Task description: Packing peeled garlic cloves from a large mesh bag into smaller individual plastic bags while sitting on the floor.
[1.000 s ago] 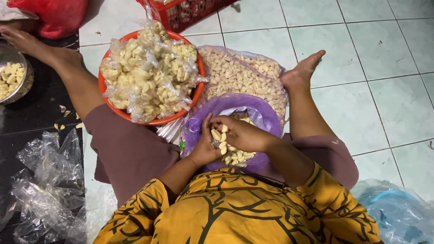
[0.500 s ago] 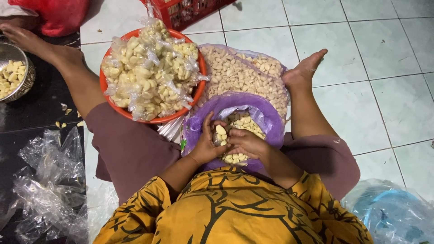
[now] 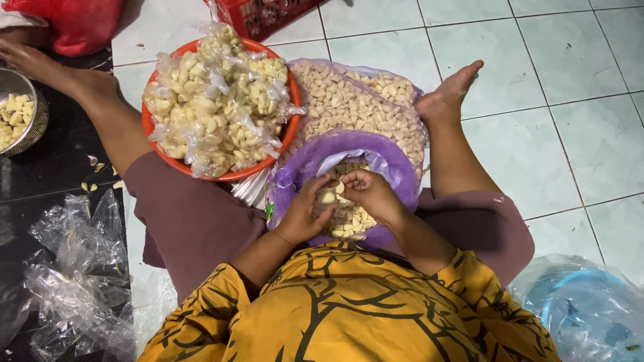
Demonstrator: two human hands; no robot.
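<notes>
Mid-way through bagging peeled garlic cloves (image 3: 327,197): left hand (image 3: 303,216) and right hand (image 3: 371,194) both cupped closed around cloves over the purple-lined bowl (image 3: 389,164) in the lap, beside the orange basin (image 3: 292,114) of filled packets, next probably needing a steady pour.

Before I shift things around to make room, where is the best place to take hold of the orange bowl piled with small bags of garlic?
Probably by the orange bowl's bare rim, both hands on opposite sides, coming in low from its left and its far edge. The small bags heap above the rim and look slippery, so a grab from above would likely catch only plastic. Its near-right side is crowded by the purple bag.
</notes>
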